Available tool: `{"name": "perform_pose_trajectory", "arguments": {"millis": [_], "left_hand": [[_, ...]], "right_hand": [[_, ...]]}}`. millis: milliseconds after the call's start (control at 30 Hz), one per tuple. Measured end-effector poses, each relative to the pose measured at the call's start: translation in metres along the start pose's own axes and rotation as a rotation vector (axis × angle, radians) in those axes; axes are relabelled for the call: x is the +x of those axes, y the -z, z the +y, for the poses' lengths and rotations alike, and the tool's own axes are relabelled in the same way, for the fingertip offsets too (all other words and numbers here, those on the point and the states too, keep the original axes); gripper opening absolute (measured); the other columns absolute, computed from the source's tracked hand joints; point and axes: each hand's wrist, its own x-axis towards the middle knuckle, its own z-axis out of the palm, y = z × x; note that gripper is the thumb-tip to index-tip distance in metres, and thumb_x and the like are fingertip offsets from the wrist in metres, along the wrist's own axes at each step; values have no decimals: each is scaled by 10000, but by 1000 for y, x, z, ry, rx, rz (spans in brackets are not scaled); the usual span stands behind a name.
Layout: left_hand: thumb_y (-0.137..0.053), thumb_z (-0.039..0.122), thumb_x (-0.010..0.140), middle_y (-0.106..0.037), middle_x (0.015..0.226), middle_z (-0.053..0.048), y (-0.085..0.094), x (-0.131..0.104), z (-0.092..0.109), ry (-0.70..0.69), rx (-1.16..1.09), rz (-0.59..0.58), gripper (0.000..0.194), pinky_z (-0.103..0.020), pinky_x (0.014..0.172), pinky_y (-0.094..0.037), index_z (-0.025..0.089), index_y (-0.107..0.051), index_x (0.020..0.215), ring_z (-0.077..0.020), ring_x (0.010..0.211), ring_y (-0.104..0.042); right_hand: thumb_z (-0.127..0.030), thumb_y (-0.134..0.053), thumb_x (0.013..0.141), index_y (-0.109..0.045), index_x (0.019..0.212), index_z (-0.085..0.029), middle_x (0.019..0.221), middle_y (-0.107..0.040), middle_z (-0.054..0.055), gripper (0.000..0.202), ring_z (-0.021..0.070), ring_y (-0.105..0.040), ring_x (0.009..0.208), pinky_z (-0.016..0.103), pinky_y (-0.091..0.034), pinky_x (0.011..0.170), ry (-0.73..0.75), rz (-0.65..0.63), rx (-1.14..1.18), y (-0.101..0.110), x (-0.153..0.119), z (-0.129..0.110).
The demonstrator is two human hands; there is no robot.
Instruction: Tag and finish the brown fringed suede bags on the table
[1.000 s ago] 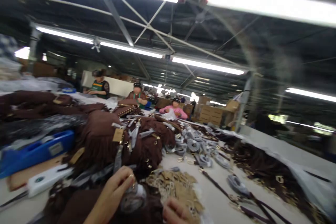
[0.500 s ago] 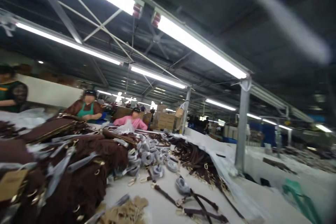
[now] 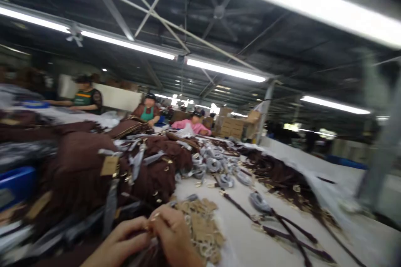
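My left hand and my right hand meet at the bottom middle of the head view, fingertips pinched together. A small gold glint shows at the fingers, but the thing between them is too small and blurred to name. Dark brown material, partly shiny, hangs just below the fingers. Beside my right hand lies a heap of tan paper tags with pale loops. To the left are piled brown bags with gold fittings and plastic-wrapped parts; a tan tag hangs from one.
Grey-wrapped coiled straps and loose brown straps lie on the white table. More dark straps line its right side. A blue bin stands left. Several people sit across, including one in pink. A post rises at right.
The view has swung left and tilted down, so the scene appears shifted right. Both my hands, out of sight before, are now in view at the bottom. The blue bin has appeared.
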Motion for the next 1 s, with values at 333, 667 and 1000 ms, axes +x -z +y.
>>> {"name": "perform_pose_trajectory", "arguments": {"millis": [333,667,1000], "left_hand": [[-637,204,597,-626,703,12,-11,-16,0,212,-453,69,183,-220,625,-357,154,-653,773,-126,637,-498],[-725,344,669,-616,742,-14,-19,-14,-16,203,-582,-29,273,-217,630,-346,144,-656,842,-122,642,-508],[-579,452,771,-436,620,51,-18,-8,-15,37,-157,437,276,-229,577,-328,194,-528,689,-127,590,-404]], "right_hand": [[-441,-487,914,-596,705,-204,587,-544,-28,334,137,-509,575,237,-407,578,-54,-86,284,-6,5,-12],[-450,-499,912,-594,717,-201,570,-489,-44,330,124,-439,545,234,-359,545,-145,-88,294,-1,8,-5],[-649,-438,881,-549,669,-217,597,-512,-26,494,145,-469,571,251,-375,560,-256,-112,125,37,-3,8]]}}
